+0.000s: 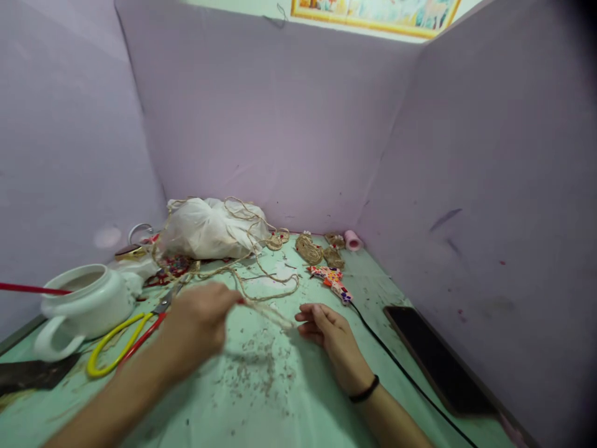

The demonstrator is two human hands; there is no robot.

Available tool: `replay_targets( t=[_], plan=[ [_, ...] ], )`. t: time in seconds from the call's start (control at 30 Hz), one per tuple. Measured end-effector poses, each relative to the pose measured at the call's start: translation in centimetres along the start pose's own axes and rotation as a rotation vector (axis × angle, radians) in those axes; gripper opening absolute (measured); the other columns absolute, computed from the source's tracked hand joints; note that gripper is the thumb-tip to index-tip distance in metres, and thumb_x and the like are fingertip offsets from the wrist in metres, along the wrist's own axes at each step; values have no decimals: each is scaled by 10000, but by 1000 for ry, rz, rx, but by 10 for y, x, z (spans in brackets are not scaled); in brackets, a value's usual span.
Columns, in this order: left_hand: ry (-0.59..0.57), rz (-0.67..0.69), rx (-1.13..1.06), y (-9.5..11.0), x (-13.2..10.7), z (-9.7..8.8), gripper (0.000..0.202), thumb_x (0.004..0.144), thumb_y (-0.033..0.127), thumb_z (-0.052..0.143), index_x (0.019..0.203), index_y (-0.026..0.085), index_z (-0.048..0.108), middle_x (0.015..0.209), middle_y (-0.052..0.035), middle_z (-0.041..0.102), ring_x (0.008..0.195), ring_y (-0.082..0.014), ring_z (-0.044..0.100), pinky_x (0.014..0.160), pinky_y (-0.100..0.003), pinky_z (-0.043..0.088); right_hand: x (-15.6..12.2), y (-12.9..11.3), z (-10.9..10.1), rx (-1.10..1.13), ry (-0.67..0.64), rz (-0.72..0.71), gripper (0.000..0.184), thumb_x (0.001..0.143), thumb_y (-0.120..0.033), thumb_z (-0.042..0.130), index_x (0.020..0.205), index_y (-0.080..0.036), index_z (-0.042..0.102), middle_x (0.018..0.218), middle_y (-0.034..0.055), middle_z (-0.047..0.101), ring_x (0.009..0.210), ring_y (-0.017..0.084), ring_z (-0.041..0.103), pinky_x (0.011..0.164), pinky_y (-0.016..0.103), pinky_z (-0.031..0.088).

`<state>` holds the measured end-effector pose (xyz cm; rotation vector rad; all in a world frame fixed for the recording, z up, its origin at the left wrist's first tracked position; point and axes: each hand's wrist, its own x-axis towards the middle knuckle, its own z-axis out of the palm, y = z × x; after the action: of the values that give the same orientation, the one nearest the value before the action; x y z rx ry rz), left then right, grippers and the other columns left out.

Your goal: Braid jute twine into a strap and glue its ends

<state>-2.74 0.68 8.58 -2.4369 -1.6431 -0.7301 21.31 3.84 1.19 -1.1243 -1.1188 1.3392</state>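
My left hand, slightly blurred, is closed with its fingers pinching jute twine. A blurred stretch of this twine runs from its fingertips towards my right hand. The right hand's fingers are curled, with the thumb against them, at the twine's near end; the exact contact is hard to see. Beyond both hands, a loose loop of the twine lies on the green tabletop and trails back over a white plastic bag. Scissors with yellow and red handles lie partly behind my left forearm.
A white pot with a red stick stands at the left. Behind my right hand are a patterned glue gun with a black cord, several coiled twine pieces and a pink roll. A dark phone lies right, along the purple wall.
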Motion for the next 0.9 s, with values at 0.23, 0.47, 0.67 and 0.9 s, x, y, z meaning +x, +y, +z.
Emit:
replay_targets(
  t=[0.23,0.47,0.67,0.9],
  plan=[
    [-291,67,-3,41,-34,85,304,681,15,400,834,188,597,744,-39,605,696,-190,564,584,-273,398,6,-6,-10,-398,13,-69,599,714,-693,440,805,-140,651,837,122,697,686,205,647,628,332,515],
    [-141,93,-163,28,-43,96,256,717,27,370,792,192,551,693,-34,560,654,-177,518,589,-276,363,120,-72,-36,-1041,359,-58,297,736,-376,586,851,-114,662,941,165,657,1004,337,564,780,415,419],
    [-63,135,-187,24,-47,110,233,706,23,384,780,194,526,684,-33,560,632,-172,509,563,-266,351,165,-71,-21,-1395,320,-10,313,803,-445,567,822,-139,629,861,67,661,804,189,614,725,362,468],
    [10,148,-80,20,-46,122,261,688,-29,407,725,208,510,631,4,557,559,-144,507,501,-256,324,182,-73,13,-1571,168,-341,290,917,-261,378,1108,-134,555,1150,141,577,1046,241,545,843,343,404]
  ],
)
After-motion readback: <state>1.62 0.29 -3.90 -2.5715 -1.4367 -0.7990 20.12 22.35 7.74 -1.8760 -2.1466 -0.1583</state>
